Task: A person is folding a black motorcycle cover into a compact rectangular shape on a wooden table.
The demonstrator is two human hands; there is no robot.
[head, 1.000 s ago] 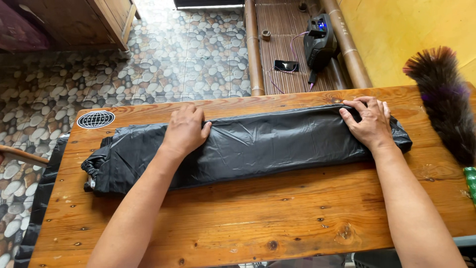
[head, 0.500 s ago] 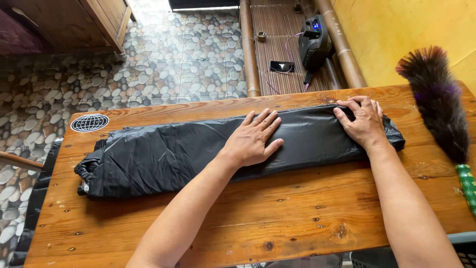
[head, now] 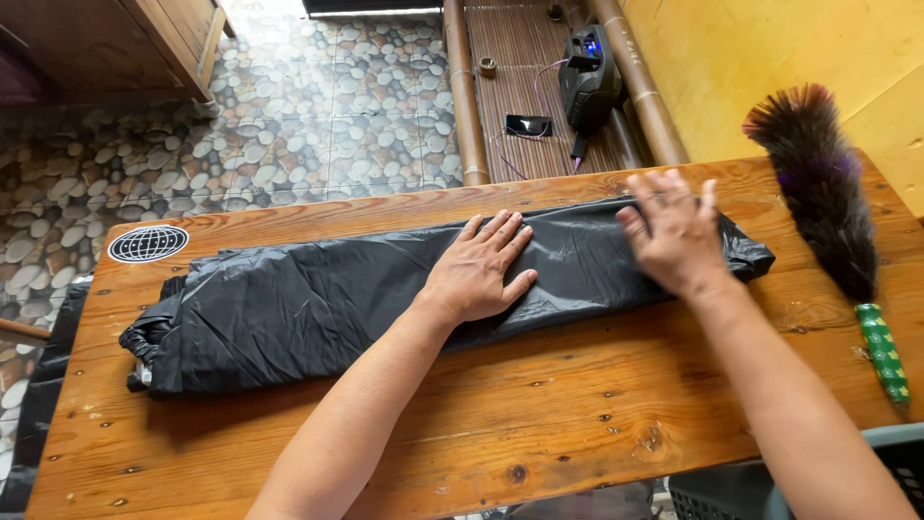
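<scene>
A long black plastic bag (head: 318, 299), folded into a flat strip, lies across the wooden table (head: 500, 433). My left hand (head: 478, 270) rests flat on the bag's middle with fingers spread. Blurred with motion, my right hand (head: 674, 231) is over the bag's right end, fingers apart, holding nothing.
A dark feather duster (head: 818, 183) with a green patterned handle lies at the table's right edge. A round black-and-white sticker (head: 147, 244) marks the far left corner. A grey basket (head: 866, 477) is at the lower right. Beyond the table are a pebble floor, bamboo poles and a dark device (head: 589, 77).
My left hand slid right along the bag, from its left part to its middle, fingers now spread flat. My right hand lifted from the bag's right end and moved slightly left.
</scene>
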